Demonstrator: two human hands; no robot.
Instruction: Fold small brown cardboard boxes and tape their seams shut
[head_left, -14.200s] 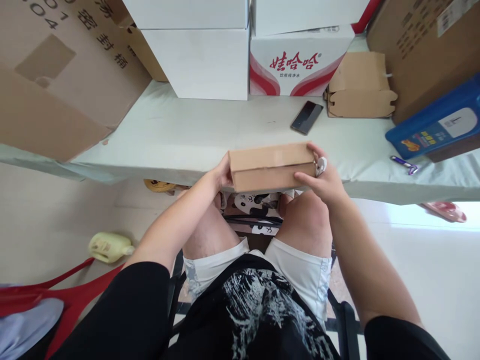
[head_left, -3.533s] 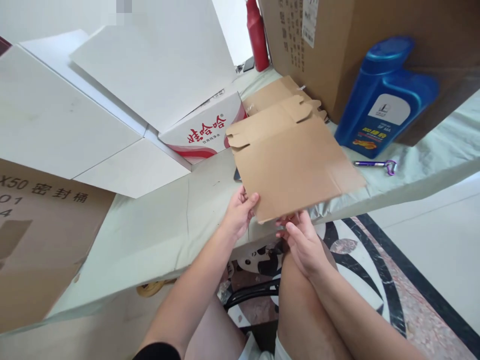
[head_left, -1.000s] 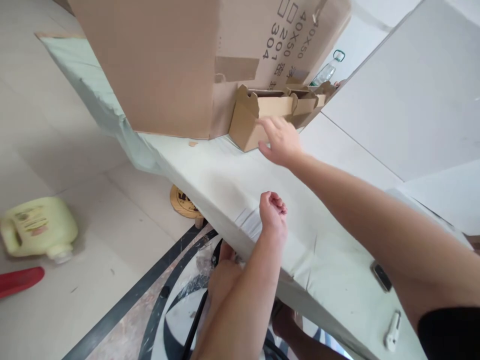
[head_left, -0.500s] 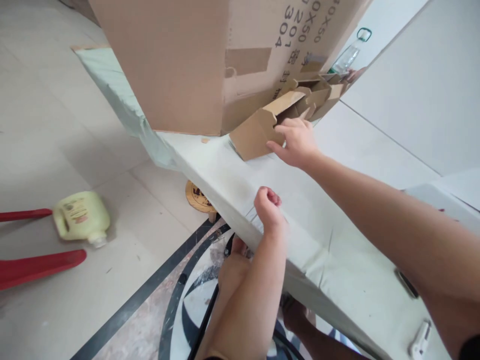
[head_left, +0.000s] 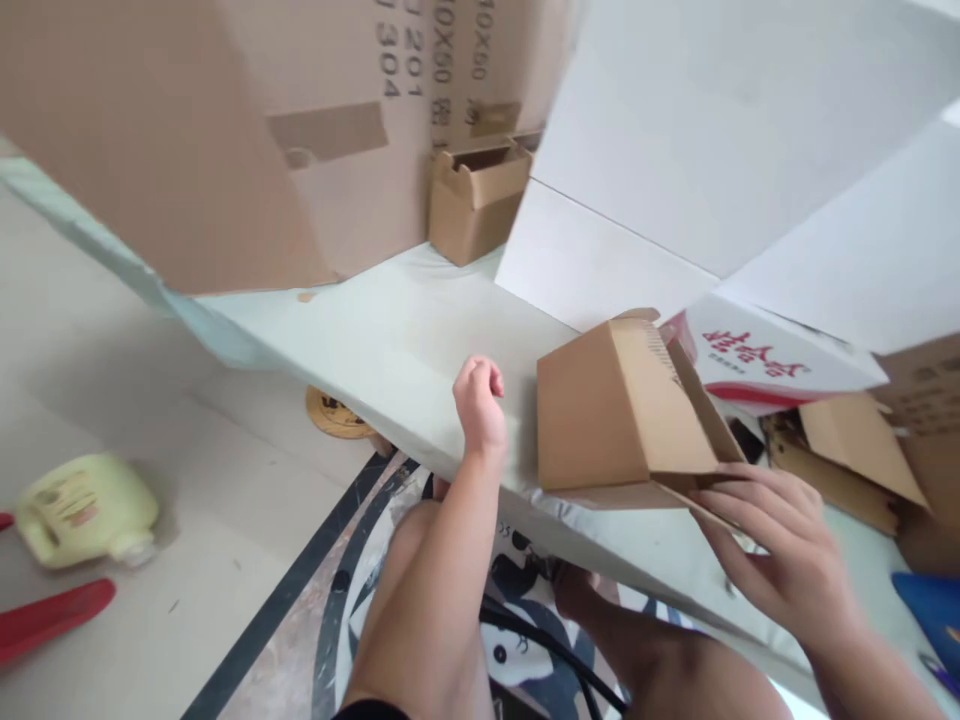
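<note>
My right hand [head_left: 780, 545] grips the flap edge of a small brown cardboard box [head_left: 589, 415], its fingers on top and thumb below. The box lies tilted near the front edge of the cloth-covered table [head_left: 390, 310], with its flaps toward my right hand. My left hand [head_left: 480, 400] is curled into a fist just left of the box, apart from it, and nothing shows in it. Another small open carton [head_left: 480, 195] stands upright at the back against a large cardboard box [head_left: 315, 215] with printed numbers.
White panels [head_left: 720, 150] rise behind the table. A white and red printed carton [head_left: 787, 350] and an open brown box [head_left: 847, 450] stand on the right. On the floor at left lie a yellow jug [head_left: 86, 510] and red legs [head_left: 56, 615]. A wooden stool [head_left: 337, 412] is partly under the table.
My right hand has taken a cardboard box from beside the large box and brought it right and nearer. My left hand stays curled. The view has swung right.
</note>
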